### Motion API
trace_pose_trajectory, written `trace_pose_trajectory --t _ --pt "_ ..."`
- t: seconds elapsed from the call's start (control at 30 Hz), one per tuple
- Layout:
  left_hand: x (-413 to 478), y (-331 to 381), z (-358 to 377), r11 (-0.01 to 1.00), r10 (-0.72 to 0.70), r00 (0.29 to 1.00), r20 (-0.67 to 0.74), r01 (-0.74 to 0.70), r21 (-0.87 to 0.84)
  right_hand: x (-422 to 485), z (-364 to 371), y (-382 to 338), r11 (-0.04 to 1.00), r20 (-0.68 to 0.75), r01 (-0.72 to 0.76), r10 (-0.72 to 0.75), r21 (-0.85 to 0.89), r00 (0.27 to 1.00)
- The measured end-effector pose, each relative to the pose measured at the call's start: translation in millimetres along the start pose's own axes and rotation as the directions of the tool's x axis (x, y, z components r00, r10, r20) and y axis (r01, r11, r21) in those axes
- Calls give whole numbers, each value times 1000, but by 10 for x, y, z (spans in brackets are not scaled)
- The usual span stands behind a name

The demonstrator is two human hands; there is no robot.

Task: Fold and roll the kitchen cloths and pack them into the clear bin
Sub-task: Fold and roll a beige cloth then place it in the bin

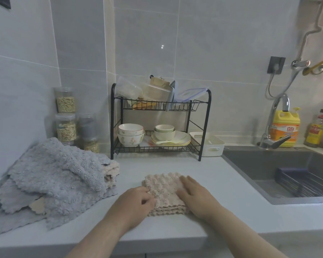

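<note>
A folded beige cloth lies on the white counter in front of me, its layered edges facing me. My left hand pinches the cloth's near left edge. My right hand rests flat on its right side with fingers spread. To the left sits a heap of grey cloths, with more beige cloths showing at its right edge. No clear bin is in view; a white bin stands by the rack.
A black two-tier dish rack with bowls and plates stands at the back. Jars line the left wall. The sink with its tap lies to the right, a yellow detergent bottle behind it.
</note>
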State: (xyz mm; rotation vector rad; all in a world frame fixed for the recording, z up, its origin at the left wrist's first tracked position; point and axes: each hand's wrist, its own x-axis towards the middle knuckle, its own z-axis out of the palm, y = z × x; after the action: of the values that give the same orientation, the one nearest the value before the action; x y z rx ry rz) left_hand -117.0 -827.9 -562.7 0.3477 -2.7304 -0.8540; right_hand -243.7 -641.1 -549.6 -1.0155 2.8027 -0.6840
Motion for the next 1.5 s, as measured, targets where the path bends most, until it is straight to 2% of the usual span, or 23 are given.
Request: trace_pose_trajectory --t 0.07,0.17,0.23,0.3,0.37,0.5,0.57,0.6,0.67,0.73,0.77,0.83,0.93,1.0,1.1,1.27,1.37,1.5 --pt "-8 3 9 1000 10 1000 -10 -9 13 -19 26 -13 998 -98 -60 58 -24 994" --pt "-18 40 -9 999 18 1000 -13 -18 -31 -34 54 -101 998 -125 -39 31 -59 992" --pt "15 65 -53 991 -5 997 -71 -4 -131 -46 43 -113 995 -148 0 16 104 989" --pt "108 101 -127 979 -45 981 -189 5 -206 -92 8 -93 937 -159 73 -18 342 987" --pt "247 185 -215 947 -70 987 -147 19 -321 -122 -23 -47 839 -146 135 -67 528 987" --pt "536 379 -264 888 -4 985 171 82 -453 -156 -80 -11 637 -127 121 -37 761 991" --pt "595 417 -233 849 -31 984 177 120 -515 -103 -85 66 501 -146 96 60 860 988" --pt "589 407 -193 792 -77 983 165 161 -589 -82 -85 108 409 -136 71 132 910 982" --pt "549 364 -81 579 -148 975 164 220 -785 -43 -90 160 245 -85 42 169 969 982" --pt "493 320 14 384 -171 970 173 227 -895 -34 -91 150 263 -53 14 141 965 989" --pt "473 311 45 344 -184 970 157 213 -914 -39 -84 129 287 -33 -4 123 958 992" --pt "477 283 76 324 -211 969 128 193 -926 -31 -58 96 342 -7 -24 89 939 996" --pt "454 281 78 346 -226 969 103 179 -921 -36 -59 101 429 -57 8 103 903 993" --pt "418 319 57 378 -189 973 133 197 -905 -45 -103 143 386 -83 29 124 922 989" --pt "411 342 36 419 -156 975 160 212 -883 -69 -157 156 256 -68 30 143 966 987" --pt "413 343 21 367 -136 980 146 187 -911 -37 -124 204 130 -76 54 171 990 982" --pt "417 348 11 354 -111 979 171 200 -914 -30 -125 238 113 -84 69 133 991 987" --pt "461 319 22 286 -158 975 157 197 -938 -27 -136 214 106 -89 80 87 991 992"
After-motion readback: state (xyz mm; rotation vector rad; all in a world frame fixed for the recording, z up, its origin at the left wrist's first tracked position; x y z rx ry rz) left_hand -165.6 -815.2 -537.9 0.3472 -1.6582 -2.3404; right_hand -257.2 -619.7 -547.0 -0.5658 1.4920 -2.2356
